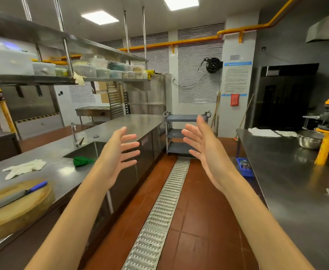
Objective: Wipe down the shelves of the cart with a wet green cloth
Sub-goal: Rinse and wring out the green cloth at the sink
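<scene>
A green cloth [81, 161] is seen crumpled into a loose heap on the steel worktop [58, 172] at the left, just beside the near edge of the sink [87, 150]. Whether it is wet cannot be told. The cart [176, 133] is set upright on the red floor [198, 211] at the far end of the aisle, well apart from the cloth. It is grey, with three flat shelves carried one above another on corner posts, and looped handles are fitted at the top.

Steel counters [120, 123], red tile floor [204, 221]
</scene>
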Demonstrator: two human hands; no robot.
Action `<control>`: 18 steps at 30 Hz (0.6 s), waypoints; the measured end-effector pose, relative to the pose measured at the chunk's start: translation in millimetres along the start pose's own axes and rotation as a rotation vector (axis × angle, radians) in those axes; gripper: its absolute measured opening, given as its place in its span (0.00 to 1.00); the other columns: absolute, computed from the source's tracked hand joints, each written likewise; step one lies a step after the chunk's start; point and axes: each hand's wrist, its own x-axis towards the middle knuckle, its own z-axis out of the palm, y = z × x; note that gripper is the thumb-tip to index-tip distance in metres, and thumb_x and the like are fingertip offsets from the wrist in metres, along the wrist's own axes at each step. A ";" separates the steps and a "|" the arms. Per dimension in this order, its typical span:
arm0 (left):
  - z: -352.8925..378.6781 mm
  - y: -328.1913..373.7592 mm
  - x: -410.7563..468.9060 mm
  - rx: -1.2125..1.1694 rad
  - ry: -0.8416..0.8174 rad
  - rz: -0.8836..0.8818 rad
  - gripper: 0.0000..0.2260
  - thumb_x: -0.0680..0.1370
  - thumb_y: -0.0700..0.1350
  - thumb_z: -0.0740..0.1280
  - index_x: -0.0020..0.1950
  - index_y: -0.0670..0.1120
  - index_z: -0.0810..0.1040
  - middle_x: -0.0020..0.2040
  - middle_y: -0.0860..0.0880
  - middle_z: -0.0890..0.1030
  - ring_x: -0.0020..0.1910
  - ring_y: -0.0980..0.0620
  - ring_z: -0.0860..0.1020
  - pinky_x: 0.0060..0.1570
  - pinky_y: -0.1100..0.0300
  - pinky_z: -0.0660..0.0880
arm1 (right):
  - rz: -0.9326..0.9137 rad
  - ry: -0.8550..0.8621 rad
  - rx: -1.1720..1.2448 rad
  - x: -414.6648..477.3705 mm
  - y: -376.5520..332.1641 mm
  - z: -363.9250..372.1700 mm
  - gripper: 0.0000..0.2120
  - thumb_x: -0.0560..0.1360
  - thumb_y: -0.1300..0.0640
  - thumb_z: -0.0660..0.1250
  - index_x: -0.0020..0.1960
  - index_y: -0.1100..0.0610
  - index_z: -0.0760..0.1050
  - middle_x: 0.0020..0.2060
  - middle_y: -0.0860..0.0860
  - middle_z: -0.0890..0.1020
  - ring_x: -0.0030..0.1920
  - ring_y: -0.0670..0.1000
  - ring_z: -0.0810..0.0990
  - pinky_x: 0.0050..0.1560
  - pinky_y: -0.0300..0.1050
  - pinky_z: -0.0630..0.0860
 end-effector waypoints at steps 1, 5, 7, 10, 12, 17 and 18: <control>4.0 -2.6 7.4 0.002 0.024 0.000 0.22 0.82 0.61 0.55 0.63 0.50 0.79 0.60 0.46 0.82 0.60 0.45 0.80 0.65 0.42 0.74 | -0.006 -0.007 -0.002 8.0 4.5 -4.3 0.40 0.69 0.27 0.53 0.73 0.48 0.68 0.69 0.44 0.75 0.69 0.45 0.72 0.75 0.55 0.62; 19.3 -15.5 29.8 -0.002 0.099 -0.006 0.22 0.81 0.62 0.55 0.63 0.51 0.79 0.61 0.47 0.82 0.60 0.45 0.80 0.65 0.41 0.74 | 0.005 -0.066 0.053 36.2 26.3 -21.6 0.39 0.70 0.23 0.53 0.71 0.46 0.70 0.66 0.42 0.77 0.67 0.42 0.73 0.72 0.51 0.64; 27.0 -21.0 38.9 0.002 0.114 -0.015 0.22 0.82 0.62 0.55 0.64 0.51 0.78 0.61 0.47 0.81 0.61 0.45 0.79 0.65 0.41 0.74 | 0.017 -0.095 0.070 49.8 35.7 -28.0 0.40 0.68 0.23 0.52 0.71 0.45 0.70 0.66 0.41 0.77 0.67 0.42 0.73 0.73 0.51 0.64; 35.6 -25.3 53.2 0.007 0.131 -0.041 0.22 0.82 0.61 0.55 0.65 0.50 0.78 0.62 0.47 0.81 0.61 0.45 0.79 0.65 0.41 0.74 | 0.025 -0.112 0.060 67.5 46.3 -35.2 0.43 0.67 0.23 0.51 0.73 0.47 0.68 0.69 0.43 0.74 0.69 0.43 0.71 0.75 0.55 0.61; 39.5 -27.1 64.9 -0.006 0.132 -0.043 0.22 0.82 0.61 0.55 0.65 0.49 0.78 0.62 0.46 0.81 0.61 0.44 0.79 0.65 0.41 0.74 | 0.030 -0.123 0.074 79.4 53.2 -39.5 0.42 0.67 0.26 0.50 0.74 0.48 0.67 0.70 0.44 0.73 0.70 0.44 0.71 0.76 0.55 0.60; 52.0 -35.1 103.8 0.016 0.145 -0.056 0.22 0.82 0.61 0.55 0.64 0.50 0.78 0.61 0.46 0.81 0.60 0.44 0.80 0.64 0.42 0.74 | 0.046 -0.123 0.093 116.5 71.8 -51.2 0.40 0.69 0.28 0.50 0.74 0.49 0.67 0.70 0.44 0.74 0.69 0.44 0.71 0.75 0.53 0.61; 54.7 -38.1 113.2 0.020 0.146 -0.058 0.22 0.82 0.61 0.55 0.64 0.50 0.78 0.61 0.46 0.81 0.60 0.45 0.80 0.64 0.42 0.74 | 0.056 -0.121 0.112 126.0 76.7 -54.4 0.38 0.71 0.29 0.50 0.74 0.49 0.67 0.70 0.45 0.74 0.69 0.44 0.72 0.75 0.53 0.61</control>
